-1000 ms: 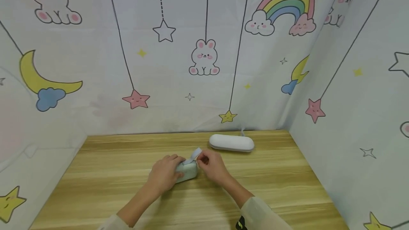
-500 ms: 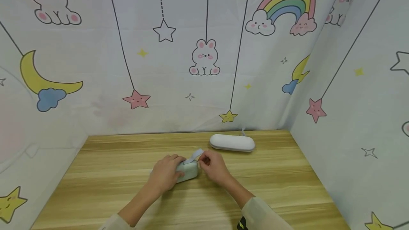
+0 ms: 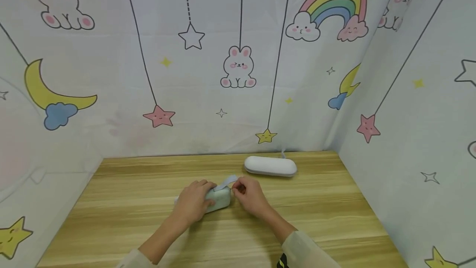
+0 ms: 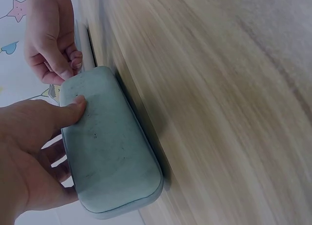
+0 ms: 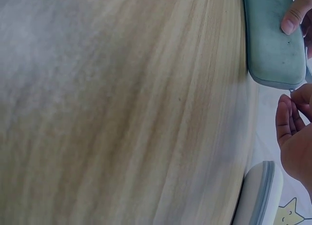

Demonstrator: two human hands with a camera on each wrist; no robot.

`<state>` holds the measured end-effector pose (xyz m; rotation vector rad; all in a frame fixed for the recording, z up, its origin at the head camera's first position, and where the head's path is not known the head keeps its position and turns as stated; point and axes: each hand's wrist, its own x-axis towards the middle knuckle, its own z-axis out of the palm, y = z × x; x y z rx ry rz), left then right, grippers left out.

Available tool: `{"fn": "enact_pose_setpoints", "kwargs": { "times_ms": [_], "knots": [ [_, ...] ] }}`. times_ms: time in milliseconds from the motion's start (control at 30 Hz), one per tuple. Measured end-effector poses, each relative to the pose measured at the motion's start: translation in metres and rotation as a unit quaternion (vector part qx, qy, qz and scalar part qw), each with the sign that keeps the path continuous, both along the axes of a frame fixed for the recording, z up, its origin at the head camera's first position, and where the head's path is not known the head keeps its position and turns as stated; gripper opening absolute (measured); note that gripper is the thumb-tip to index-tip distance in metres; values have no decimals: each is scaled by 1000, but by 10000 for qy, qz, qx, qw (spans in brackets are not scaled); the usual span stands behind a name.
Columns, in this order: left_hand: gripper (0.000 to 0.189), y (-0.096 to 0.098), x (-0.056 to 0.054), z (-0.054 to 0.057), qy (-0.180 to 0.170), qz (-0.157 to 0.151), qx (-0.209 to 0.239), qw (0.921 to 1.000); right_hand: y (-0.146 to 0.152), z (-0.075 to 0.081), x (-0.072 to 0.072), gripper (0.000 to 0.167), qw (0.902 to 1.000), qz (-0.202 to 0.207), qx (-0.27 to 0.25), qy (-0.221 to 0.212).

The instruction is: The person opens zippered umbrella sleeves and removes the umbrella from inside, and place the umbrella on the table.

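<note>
A pale green zip case [image 3: 219, 198] stands on its long edge on the table, a light blue strap [image 3: 226, 182] rising from its top. My left hand [image 3: 193, 200] grips it, thumb [image 4: 73, 111] pressed on the broad face and the other fingers behind. At the case's right end my right hand [image 3: 250, 195] pinches the small zipper pull [image 5: 292, 91] between thumb and fingertips, which hide most of it. In the left wrist view, the green case [image 4: 112, 147] has its near end low in the frame and shows small dark marks.
A white rounded case [image 3: 270, 166] lies behind and to the right of my right hand, near the table's back edge. The wood-grain table [image 3: 320, 210] meets a printed cloth wall [image 3: 201, 135] at the back; another cloth wall stands at the right.
My right hand has shifted very slightly to the right at the case's end, and the strap's tip has dipped a little. The left hand keeps its grip and the case stays put.
</note>
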<state>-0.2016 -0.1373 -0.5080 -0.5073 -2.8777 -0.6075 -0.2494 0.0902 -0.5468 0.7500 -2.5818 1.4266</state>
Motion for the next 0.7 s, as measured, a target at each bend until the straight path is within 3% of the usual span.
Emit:
{"fn": "enact_pose_setpoints", "kwargs": {
  "times_ms": [700],
  "knots": [
    [45,-1,0,2,21,-36,-237,9997,2,3,0,5,9998,91,-135,-77]
  ]
}}
